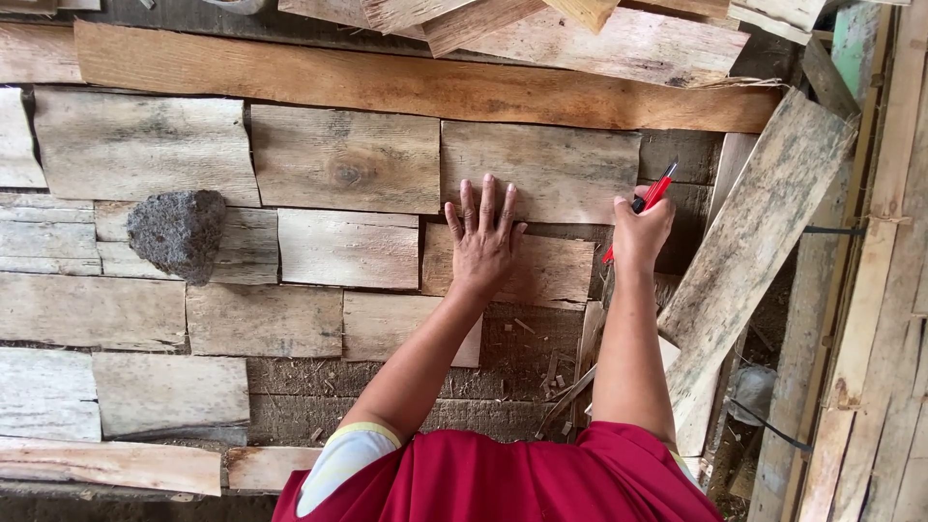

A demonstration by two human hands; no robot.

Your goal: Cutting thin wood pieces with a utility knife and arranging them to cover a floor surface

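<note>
My left hand [483, 237] lies flat, fingers spread, pressing on a weathered wooden shingle [565, 269] and overlapping the lower edge of the shingle above it [556, 166]. My right hand [640, 232] is closed around a red tool with a dark tip [655, 192], held at the right end of those same shingles. The tool's tip points up and to the right.
Rows of overlapping grey wooden shingles [145, 145] cover the surface. A dark rough stone [177, 232] rests on them at the left. A long brown board [406, 85] runs across the top. A slanted plank [749, 246] leans at the right, beside bamboo poles [875, 290].
</note>
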